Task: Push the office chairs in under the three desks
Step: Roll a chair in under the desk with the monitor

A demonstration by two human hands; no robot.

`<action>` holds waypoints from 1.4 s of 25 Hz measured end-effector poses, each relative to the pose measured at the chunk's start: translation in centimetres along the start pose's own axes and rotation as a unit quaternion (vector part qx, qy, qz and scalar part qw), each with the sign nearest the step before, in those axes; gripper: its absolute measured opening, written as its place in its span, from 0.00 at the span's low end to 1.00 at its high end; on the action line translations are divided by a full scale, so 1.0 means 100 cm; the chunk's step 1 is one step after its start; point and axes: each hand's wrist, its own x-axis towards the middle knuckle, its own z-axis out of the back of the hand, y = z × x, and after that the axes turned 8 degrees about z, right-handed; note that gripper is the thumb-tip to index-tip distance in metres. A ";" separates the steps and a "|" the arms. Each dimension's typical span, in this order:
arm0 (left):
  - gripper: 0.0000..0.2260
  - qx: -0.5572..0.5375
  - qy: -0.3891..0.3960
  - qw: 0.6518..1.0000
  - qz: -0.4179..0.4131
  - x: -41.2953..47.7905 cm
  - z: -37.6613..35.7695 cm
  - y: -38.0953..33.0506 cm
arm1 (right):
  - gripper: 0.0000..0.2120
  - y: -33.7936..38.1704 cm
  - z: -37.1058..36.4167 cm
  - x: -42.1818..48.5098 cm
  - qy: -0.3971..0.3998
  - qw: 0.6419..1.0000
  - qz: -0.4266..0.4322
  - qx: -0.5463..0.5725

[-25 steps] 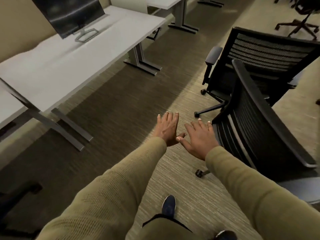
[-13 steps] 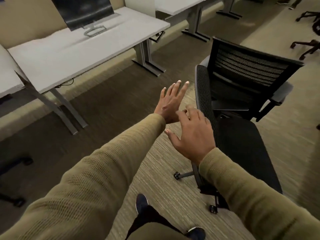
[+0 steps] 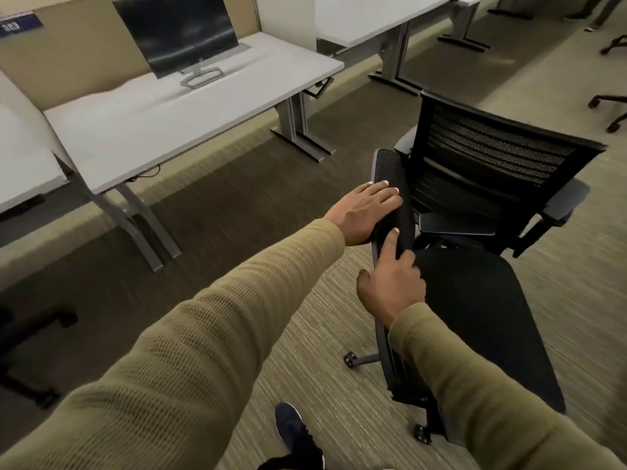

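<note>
A black office chair (image 3: 475, 320) stands on the carpet just right of centre, its mesh backrest seen edge-on and its seat facing right. My left hand (image 3: 364, 212) lies over the top of that backrest, fingers laid flat across it. My right hand (image 3: 390, 283) grips the backrest's edge lower down, fingers curled round it. A second black chair (image 3: 492, 154) stands right behind it, touching or nearly so. The grey desk (image 3: 169, 120) with a monitor (image 3: 179, 32) stands to the left, a second desk (image 3: 20, 157) at the far left, a third desk (image 3: 366, 18) at the back.
A dark chair base (image 3: 30, 334) pokes in at the left edge. More chair bases (image 3: 610, 106) stand at the upper right. My dark shoe (image 3: 291, 432) is on the carpet at the bottom. Desk legs (image 3: 305, 130) stand between the desks.
Both hands went from hovering open in the air to resting on the near chair's backrest. The view has swung so the desks sit further left and lower.
</note>
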 end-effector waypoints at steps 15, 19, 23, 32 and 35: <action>0.18 -0.001 0.002 0.999 0.032 -0.077 -0.007 0.086 | 0.44 0.097 -0.037 -0.003 0.044 0.998 0.031 0.036; 0.19 -0.001 0.023 0.998 0.062 -0.105 0.003 0.116 | 0.46 0.137 -0.056 -0.002 0.036 0.995 0.035 0.090; 0.20 0.006 0.042 0.996 0.074 -0.142 0.012 0.159 | 0.48 0.184 -0.077 -0.006 0.043 0.992 0.064 0.102; 0.22 0.009 0.042 0.981 0.187 -0.291 0.027 0.217 | 0.50 0.280 -0.125 -0.063 0.122 0.970 0.177 0.114; 0.22 0.009 0.031 0.966 0.257 -0.347 0.035 0.203 | 0.50 0.286 -0.130 -0.096 0.169 0.948 0.239 0.125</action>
